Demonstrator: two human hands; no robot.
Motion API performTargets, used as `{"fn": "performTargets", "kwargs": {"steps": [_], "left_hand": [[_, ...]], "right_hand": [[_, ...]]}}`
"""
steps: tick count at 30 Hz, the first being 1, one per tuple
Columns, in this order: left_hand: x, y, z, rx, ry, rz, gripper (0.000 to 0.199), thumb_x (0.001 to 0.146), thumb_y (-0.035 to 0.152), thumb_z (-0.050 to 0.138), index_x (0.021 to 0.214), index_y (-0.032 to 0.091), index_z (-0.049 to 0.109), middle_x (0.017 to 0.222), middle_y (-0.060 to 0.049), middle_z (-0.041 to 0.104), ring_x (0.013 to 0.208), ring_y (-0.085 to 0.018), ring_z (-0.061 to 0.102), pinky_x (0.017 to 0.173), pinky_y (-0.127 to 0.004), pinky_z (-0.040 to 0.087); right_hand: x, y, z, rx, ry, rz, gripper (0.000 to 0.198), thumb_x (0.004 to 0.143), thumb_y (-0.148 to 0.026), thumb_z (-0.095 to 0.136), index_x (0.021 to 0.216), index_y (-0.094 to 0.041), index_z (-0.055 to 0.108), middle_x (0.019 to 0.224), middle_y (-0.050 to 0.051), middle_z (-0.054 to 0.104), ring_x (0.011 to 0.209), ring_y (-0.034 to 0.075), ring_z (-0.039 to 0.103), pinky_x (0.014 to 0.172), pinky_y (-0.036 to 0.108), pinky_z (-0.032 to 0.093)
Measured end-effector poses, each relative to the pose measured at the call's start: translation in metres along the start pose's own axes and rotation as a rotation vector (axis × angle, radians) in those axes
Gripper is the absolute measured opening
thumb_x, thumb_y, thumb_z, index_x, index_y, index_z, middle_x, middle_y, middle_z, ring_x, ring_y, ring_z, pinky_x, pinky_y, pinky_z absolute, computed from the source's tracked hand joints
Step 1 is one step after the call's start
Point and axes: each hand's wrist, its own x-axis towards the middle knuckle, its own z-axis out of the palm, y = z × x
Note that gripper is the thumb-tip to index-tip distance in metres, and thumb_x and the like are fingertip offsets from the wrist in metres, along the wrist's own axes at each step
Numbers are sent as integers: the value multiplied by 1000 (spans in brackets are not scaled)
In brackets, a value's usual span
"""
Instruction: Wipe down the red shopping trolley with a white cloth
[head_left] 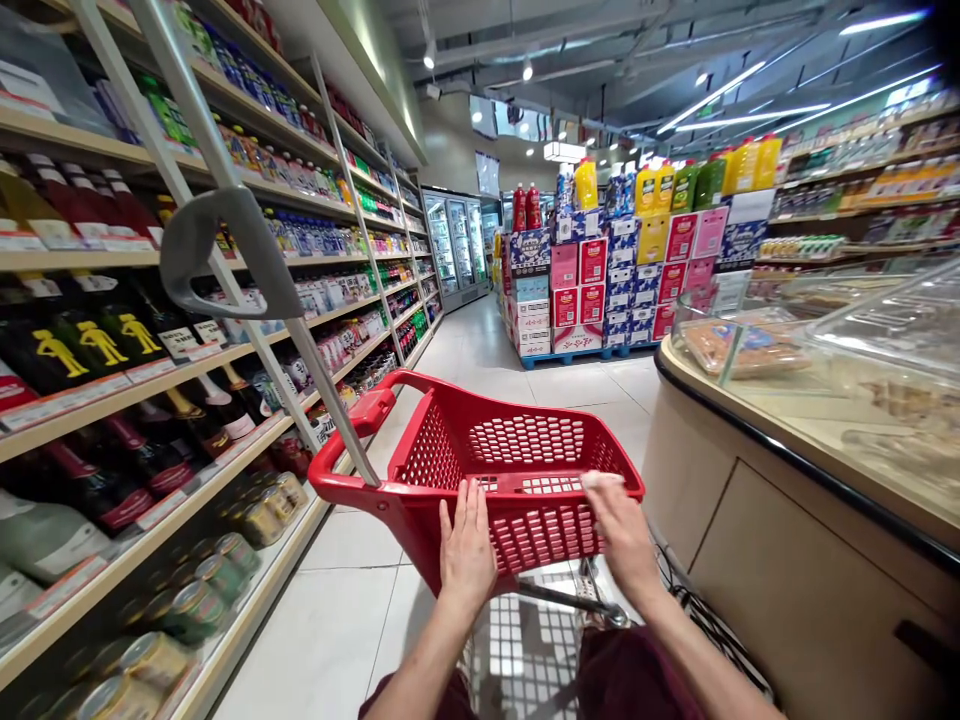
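Observation:
A red plastic shopping cart (442,450) with perforated sides stands in front of me, turned sideways. Its basket holds nothing that I can see. My left hand (469,548) lies flat against the near side, fingers stretched up to the rim. At the right end of the rim, my right hand (621,530) presses down a small white wad (602,480), which looks like a wipe or tissue and is mostly covered by the fingers. The cart's metal pole rises at the left and carries a grey handle (225,255).
Shelves of bottles and cans (172,370) line the left side. At the right stands a glass-topped display counter (750,480), close to the cart. Stacked drink boxes (592,290) sit on a blue pallet ahead. Black cables (709,625) lie by the counter's base.

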Motion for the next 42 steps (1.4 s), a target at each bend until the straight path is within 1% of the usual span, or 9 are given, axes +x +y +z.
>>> {"fn": "performTargets", "kwargs": {"steps": [3, 9, 14, 20, 26, 32, 36, 38, 42], "left_hand": [[1, 10, 4, -16, -10, 18, 61, 70, 16, 41, 130, 7, 32, 139, -11, 29, 130, -22, 16, 106, -46, 15], [4, 34, 12, -63, -50, 78, 62, 70, 15, 39, 131, 8, 29, 139, -10, 29, 131, -21, 15, 106, -45, 16], [3, 34, 14, -69, -50, 78, 67, 67, 13, 41, 133, 10, 26, 140, -8, 26, 131, -21, 11, 106, -46, 13], [5, 36, 12, -87, -54, 95, 62, 69, 14, 39, 131, 9, 31, 140, -9, 27, 131, -22, 16, 106, -46, 13], [0, 17, 6, -42, -35, 16, 60, 71, 14, 38, 131, 9, 31, 140, -9, 26, 131, -21, 15, 106, -46, 12], [-4, 13, 4, -50, -40, 23, 63, 69, 14, 40, 131, 10, 30, 140, -8, 26, 131, -21, 14, 106, -47, 13], [-7, -2, -1, -26, -17, -34, 63, 70, 14, 40, 132, 9, 29, 140, -9, 26, 131, -21, 13, 106, -49, 10], [-8, -5, -3, -18, -10, -39, 63, 69, 14, 40, 131, 9, 30, 140, -9, 26, 131, -22, 12, 106, -49, 10], [-8, -10, -8, -5, 0, -31, 62, 69, 14, 40, 131, 8, 31, 139, -10, 29, 131, -21, 12, 106, -47, 12]], "right_hand": [[-2, 15, -4, -25, 65, 161, 61, 79, -3, 30, 135, -26, 21, 141, 2, 25, 128, 21, 23, 101, 47, 30], [0, -6, 5, 140, -67, -151, 59, 81, -4, 32, 134, -28, 23, 139, 2, 30, 127, 22, 26, 99, 46, 34], [-3, 26, -3, 0, 51, 195, 57, 80, -7, 32, 133, -25, 28, 141, 3, 25, 128, 24, 23, 100, 49, 31], [2, -14, 5, 172, -92, -142, 58, 80, -4, 32, 133, -27, 28, 138, 3, 32, 128, 21, 25, 99, 46, 34], [2, 5, -4, 42, 35, 162, 60, 79, -3, 30, 134, -26, 24, 141, 2, 23, 129, 22, 20, 102, 48, 28], [7, -35, 5, 242, -81, -201, 60, 78, -1, 33, 133, -26, 28, 138, 4, 32, 127, 21, 26, 97, 47, 37], [6, -7, -2, 94, 17, 89, 61, 78, -2, 32, 133, -27, 27, 139, 3, 28, 127, 22, 26, 99, 48, 34], [7, -11, 0, 87, 16, 149, 62, 77, -1, 31, 134, -25, 26, 139, 3, 28, 127, 22, 25, 100, 47, 33], [13, -48, 10, 248, -110, -141, 59, 79, -2, 31, 133, -25, 29, 138, 4, 31, 127, 20, 26, 99, 43, 36]]}}
